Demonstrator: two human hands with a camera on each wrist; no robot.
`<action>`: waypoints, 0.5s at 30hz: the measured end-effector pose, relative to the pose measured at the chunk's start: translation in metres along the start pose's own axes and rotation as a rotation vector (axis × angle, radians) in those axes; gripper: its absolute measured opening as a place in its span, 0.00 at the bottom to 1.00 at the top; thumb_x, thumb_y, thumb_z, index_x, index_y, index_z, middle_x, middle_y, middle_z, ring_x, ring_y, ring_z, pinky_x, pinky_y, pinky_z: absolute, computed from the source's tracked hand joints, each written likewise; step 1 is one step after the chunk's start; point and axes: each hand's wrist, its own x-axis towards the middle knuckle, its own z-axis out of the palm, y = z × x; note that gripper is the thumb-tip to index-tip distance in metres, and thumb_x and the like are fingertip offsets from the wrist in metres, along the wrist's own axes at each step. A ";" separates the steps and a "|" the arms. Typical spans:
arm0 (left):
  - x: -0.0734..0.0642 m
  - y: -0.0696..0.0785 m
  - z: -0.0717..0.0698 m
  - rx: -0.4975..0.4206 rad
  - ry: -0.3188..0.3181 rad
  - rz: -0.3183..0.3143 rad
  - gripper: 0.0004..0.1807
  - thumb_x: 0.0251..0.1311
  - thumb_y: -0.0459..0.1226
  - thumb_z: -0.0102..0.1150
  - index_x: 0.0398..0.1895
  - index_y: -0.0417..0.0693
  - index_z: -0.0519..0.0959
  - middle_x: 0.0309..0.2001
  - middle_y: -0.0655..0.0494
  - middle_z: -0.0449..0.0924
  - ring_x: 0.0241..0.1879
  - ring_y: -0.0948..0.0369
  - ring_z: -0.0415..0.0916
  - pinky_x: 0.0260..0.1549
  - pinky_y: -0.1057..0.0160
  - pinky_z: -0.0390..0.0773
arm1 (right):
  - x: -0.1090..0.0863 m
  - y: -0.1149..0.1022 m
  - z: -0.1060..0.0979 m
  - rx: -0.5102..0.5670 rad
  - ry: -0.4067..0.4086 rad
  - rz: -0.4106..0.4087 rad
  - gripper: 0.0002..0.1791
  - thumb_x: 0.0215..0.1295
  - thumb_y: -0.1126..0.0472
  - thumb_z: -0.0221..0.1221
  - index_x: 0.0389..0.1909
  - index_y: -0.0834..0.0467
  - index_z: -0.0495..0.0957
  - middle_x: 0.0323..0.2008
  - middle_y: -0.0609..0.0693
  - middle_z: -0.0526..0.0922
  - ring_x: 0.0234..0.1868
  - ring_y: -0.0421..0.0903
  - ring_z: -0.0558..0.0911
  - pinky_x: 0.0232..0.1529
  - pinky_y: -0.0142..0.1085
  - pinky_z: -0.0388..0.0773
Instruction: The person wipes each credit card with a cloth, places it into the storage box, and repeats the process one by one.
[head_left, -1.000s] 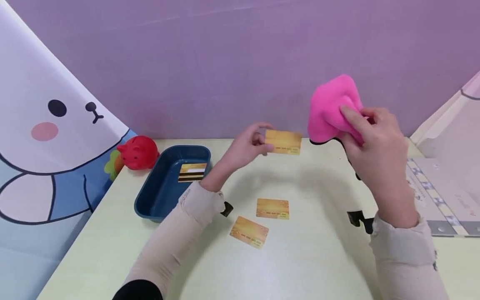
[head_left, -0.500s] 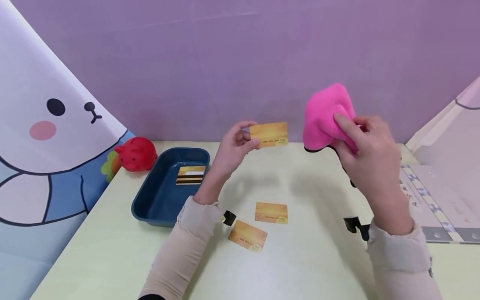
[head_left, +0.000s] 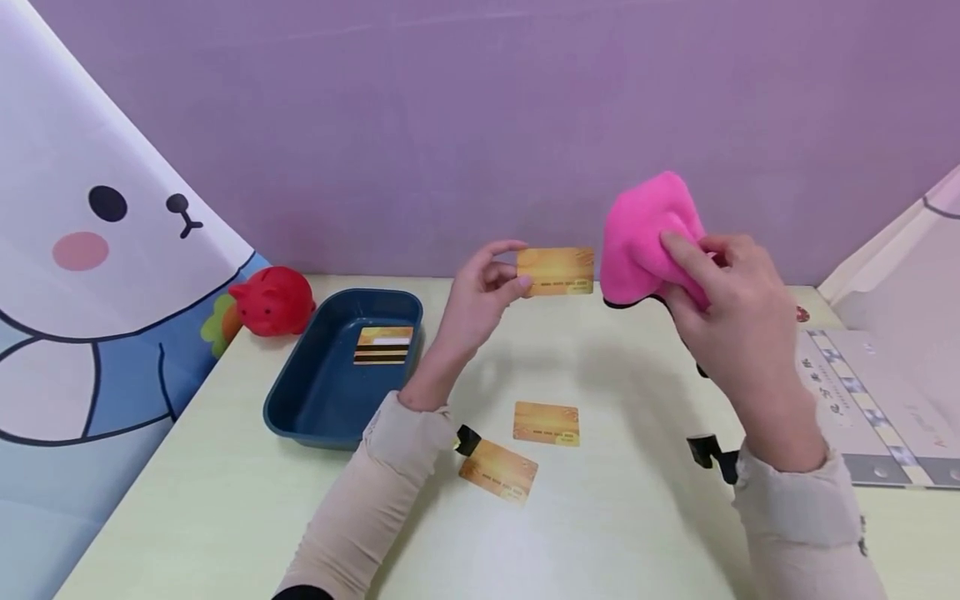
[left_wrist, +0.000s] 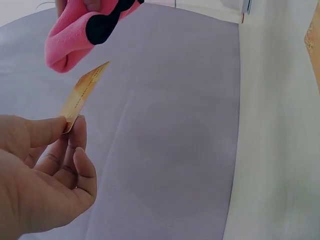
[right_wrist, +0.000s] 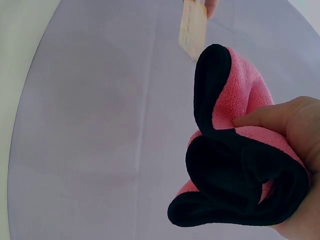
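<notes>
Between thumb and fingers, my left hand (head_left: 480,304) pinches a gold card (head_left: 557,271) by its left edge, above the far part of the table. The right hand (head_left: 738,312) grips a bunched pink cloth (head_left: 648,237) with a black edge, just right of the card and apart from it. In the right wrist view the cloth (right_wrist: 250,100) is folded, its black border (right_wrist: 215,90) facing the camera. Two more gold cards, one flat card (head_left: 546,423) and one tilted card (head_left: 498,471), lie on the table below the hands.
A dark blue tray (head_left: 288,417) stands at the left with a striped card (head_left: 382,346) in it, back side up. Behind it sits a red piggy bank (head_left: 273,302). A grey-white box or board (head_left: 892,400) lies at the right. A purple cloth backdrop (head_left: 450,142) hangs behind the table.
My left hand first drew the card leftward, away from the cloth, then brought it back slightly right. The right hand with the cloth has shifted a little left and down.
</notes>
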 end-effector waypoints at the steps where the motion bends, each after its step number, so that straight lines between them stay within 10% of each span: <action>1: 0.000 0.000 0.001 0.002 0.002 0.000 0.21 0.66 0.31 0.62 0.62 0.45 0.75 0.38 0.37 0.85 0.36 0.47 0.80 0.33 0.64 0.72 | 0.000 -0.001 0.001 -0.004 -0.012 -0.015 0.21 0.58 0.66 0.67 0.54 0.53 0.84 0.42 0.70 0.81 0.43 0.66 0.77 0.37 0.59 0.72; 15: -0.009 0.004 0.017 0.024 -0.023 -0.038 0.18 0.66 0.33 0.62 0.58 0.52 0.78 0.37 0.45 0.87 0.34 0.54 0.79 0.30 0.66 0.68 | -0.012 -0.019 0.028 -0.031 -0.117 -0.150 0.23 0.55 0.67 0.70 0.54 0.52 0.84 0.39 0.69 0.78 0.33 0.62 0.75 0.26 0.54 0.75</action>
